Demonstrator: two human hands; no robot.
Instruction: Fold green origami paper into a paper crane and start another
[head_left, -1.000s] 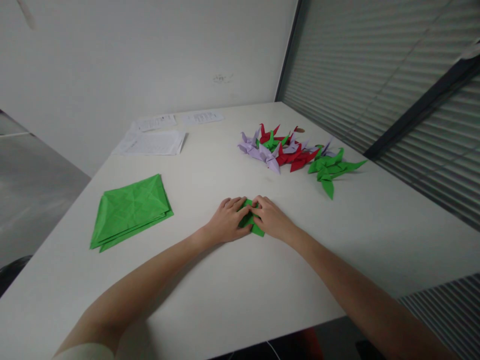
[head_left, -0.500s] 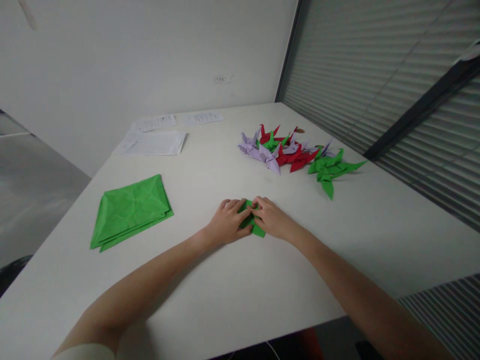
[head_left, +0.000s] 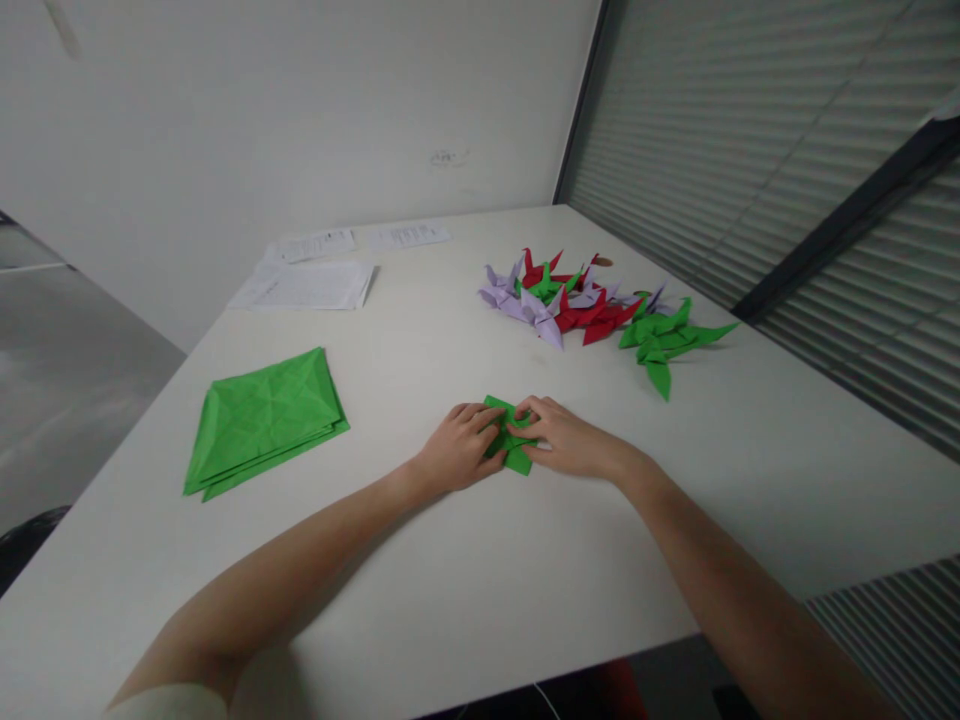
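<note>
A small folded piece of green origami paper (head_left: 517,460) lies on the white table between my hands. My left hand (head_left: 466,446) presses its left side against the tabletop, the fingers curled over the edge. From the right, my right hand (head_left: 559,436) grips a flap of the same paper between thumb and fingers. Part of the paper is hidden under my fingers. Farther off to the left rests a stack of creased green paper sheets (head_left: 262,415).
Several folded paper cranes lie at the back right, among them a lilac crane (head_left: 541,318), a red crane (head_left: 600,318) and a green crane (head_left: 664,340). Printed papers (head_left: 315,288) sit at the back left. Window blinds (head_left: 750,140) border the table's right side.
My right hand has shifted slightly right, drawing a flap of the green paper with it, so more of the paper shows. My left hand stays almost where it was.
</note>
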